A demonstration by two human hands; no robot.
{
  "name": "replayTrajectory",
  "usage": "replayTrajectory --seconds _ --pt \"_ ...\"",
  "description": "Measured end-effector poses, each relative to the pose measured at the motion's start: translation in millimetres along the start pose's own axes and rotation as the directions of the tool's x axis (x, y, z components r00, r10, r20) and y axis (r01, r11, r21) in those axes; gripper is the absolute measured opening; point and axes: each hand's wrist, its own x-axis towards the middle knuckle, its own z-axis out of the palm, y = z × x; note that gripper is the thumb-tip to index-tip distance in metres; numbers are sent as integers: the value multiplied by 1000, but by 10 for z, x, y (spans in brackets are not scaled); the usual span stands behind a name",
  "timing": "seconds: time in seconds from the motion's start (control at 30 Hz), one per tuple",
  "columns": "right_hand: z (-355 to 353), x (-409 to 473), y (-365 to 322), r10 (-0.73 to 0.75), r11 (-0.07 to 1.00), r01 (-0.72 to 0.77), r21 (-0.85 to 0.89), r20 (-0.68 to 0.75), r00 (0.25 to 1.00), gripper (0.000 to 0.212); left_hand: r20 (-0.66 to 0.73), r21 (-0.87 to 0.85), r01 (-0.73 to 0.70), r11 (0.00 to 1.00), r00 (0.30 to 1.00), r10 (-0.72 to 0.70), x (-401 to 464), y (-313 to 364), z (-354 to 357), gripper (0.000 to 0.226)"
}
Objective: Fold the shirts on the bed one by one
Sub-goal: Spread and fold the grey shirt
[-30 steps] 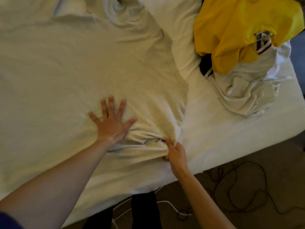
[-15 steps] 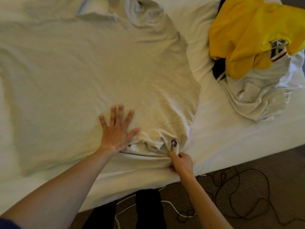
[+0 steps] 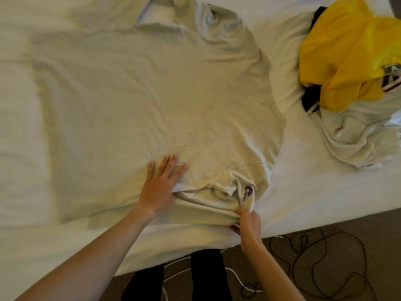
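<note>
Pinching cream shirt [image 3: 152,90] hem, right hand [image 3: 248,227]; left hand [image 3: 159,183] presses flat.

bed [image 3: 303,187]: white sheet | on it: cream shirt [image 3: 162,101] spread flat; shirt pile [image 3: 351,83] at right

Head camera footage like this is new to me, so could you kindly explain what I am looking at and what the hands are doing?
There is no machine here: a person wears one wide-angle camera on the head, looking down at their own bare arms. They stand at the edge of a bed covered in a white sheet. A pale cream shirt lies spread out on it. The left hand presses flat on the shirt with straight fingers. The right hand pinches the bunched sleeve with a purple logo. At the far right waits a pile: a yellow shirt on top of a white garment. Cables lie on the carpet below.
</note>
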Motion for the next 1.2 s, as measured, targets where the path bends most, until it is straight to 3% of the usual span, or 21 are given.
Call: replayTrajectory --seconds 0.13,0.3,0.43,0.53,0.63,0.73,0.83,0.97,1.0,1.1,1.2 --pt "13 -115 -131 -71 997 70 -15 -53 996 14 -30 -85 17 996 999 -19 -45 -71 -156 78" --pt "85 -424 -586 -190 976 185 117 34 981 18 -70 -392 18 920 996 -49 34 -315 -453 61" --pt "469 -657 -1357 -316 921 271 279 133 939 7 83 -554 20 832 996 31 403 -607 -924 15" --pt "886 -707 -1993 -436 879 346 328 257 863 6 -43 -530 29 848 997 -60 770 -718 -1202 42" --pt "1017 -535 -2206 -556 828 542 147 343 757 21 -94 -469 156 869 970 -225 1070 -768 -1265 35" --pt "758 -125 -2098 -683 674 700 -235 161 712 25 -10 -440 249 863 959 -282 1237 -734 -1183 26" --pt "427 295 -2051 -786 507 697 -507 60 615 33 -32 -447 280 850 944 -328 1253 -695 -1074 15" --pt "216 670 -2267 -875 354 710 -609 53 481 45 -96 -464 296 835 920 -379 1191 -663 -961 15" --pt "195 736 -2351 -862 348 694 -631 75 501 48 -100 -464 299 834 918 -384 1179 -655 -946 14" --pt "156 902 -2548 -735 387 606 -696 164 658 50 -94 -473 304 827 916 -391 1157 -641 -923 11" --pt "34 1005 -2640 -636 364 540 -759 221 739 34 -81 -486 297 822 921 -381 1149 -656 -923 10"
